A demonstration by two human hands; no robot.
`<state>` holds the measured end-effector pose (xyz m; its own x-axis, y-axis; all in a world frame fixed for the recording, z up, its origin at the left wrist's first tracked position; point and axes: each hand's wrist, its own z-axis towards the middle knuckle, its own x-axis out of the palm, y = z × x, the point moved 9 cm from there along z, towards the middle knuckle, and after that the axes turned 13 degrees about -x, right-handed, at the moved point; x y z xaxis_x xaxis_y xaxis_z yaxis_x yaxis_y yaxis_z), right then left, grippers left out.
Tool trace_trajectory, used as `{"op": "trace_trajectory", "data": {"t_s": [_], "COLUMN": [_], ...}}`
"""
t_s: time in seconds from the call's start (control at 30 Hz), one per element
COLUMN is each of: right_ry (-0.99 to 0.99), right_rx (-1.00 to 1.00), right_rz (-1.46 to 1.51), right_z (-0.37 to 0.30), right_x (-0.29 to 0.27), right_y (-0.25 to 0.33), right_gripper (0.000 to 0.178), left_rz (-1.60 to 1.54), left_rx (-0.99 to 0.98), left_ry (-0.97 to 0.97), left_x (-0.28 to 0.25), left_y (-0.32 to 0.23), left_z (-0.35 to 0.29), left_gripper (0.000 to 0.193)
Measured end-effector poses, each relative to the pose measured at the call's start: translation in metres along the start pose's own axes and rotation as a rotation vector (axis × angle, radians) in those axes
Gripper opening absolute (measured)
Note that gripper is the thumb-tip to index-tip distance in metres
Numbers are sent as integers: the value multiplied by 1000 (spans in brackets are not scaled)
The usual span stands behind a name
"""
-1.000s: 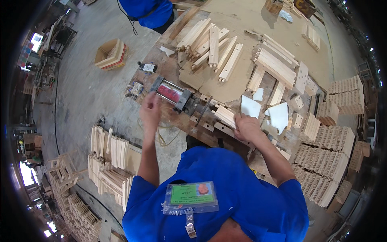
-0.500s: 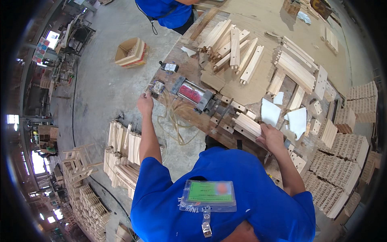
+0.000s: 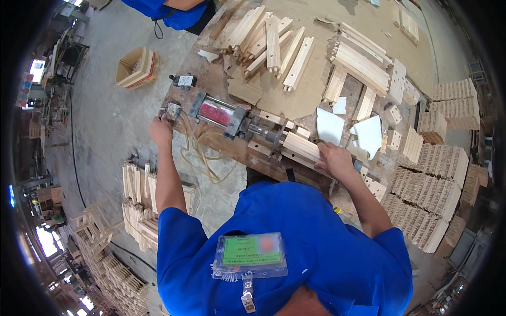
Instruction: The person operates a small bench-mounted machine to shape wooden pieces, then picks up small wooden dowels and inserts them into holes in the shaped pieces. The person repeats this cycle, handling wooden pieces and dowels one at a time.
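My left hand [image 3: 161, 129] is at the table's left edge, fingers closed around the side of a small air valve [image 3: 171, 111] with hoses; the exact grip is partly hidden. My right hand [image 3: 336, 158] grips the near end of light wooden bars [image 3: 301, 148], thumb on the near side and fingers over the top. These bars lie in a clamping jig, in line with a pneumatic cylinder [image 3: 215, 113] with a red interior. A dark pusher plate [image 3: 278, 140] on the cylinder's rod stands against or very close to the bars' far end.
Loose wooden bars [image 3: 272, 45] lie on cardboard at the back, with stacked bars [image 3: 362, 68] right of them. White foam sheets [image 3: 330, 126] rest beside the jig. Yellowish hoses [image 3: 197, 147] hang off the table edge. A cardboard box [image 3: 138, 68] sits on the floor; a co-worker's blue sleeve [image 3: 182, 16] is beyond.
The cylinder's rod has extended, bringing the pusher plate up to the bars. My view has shifted, so the scene sits further left. Both hands keep their places.
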<state>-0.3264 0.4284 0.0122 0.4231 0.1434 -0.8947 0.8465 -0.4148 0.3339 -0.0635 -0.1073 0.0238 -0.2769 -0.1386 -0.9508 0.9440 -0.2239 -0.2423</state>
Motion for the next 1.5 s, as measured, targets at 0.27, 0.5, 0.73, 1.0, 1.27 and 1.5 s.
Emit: {"op": "trace_trajectory", "data": {"t_s": [0.27, 0.5, 0.73, 1.0, 1.27, 1.5], "right_ry": [-22, -4, 10, 50, 53, 41], "right_rx": [23, 57, 59, 46, 54, 17], "right_rz": [26, 45, 26, -22, -21, -26], "right_z": [-3, -4, -2, 1, 2, 3], "right_x": [-1, -3, 1, 2, -3, -13], "right_y": [-2, -1, 0, 2, 4, 6], "right_gripper": [50, 48, 47, 48, 48, 34], "left_rz": [8, -885, -51, 195, 0, -661], "left_rx": [38, -419, -103, -76, -30, -323], "left_ry": [2, 264, 35, 81, 5, 190], "left_x": [-1, 35, 5, 5, 7, 30], "left_y": [-2, 49, 22, 6, 15, 52], "left_z": [8, -2, 0, 4, 7, 4], "left_gripper": [33, 41, 43, 46, 46, 51]}}
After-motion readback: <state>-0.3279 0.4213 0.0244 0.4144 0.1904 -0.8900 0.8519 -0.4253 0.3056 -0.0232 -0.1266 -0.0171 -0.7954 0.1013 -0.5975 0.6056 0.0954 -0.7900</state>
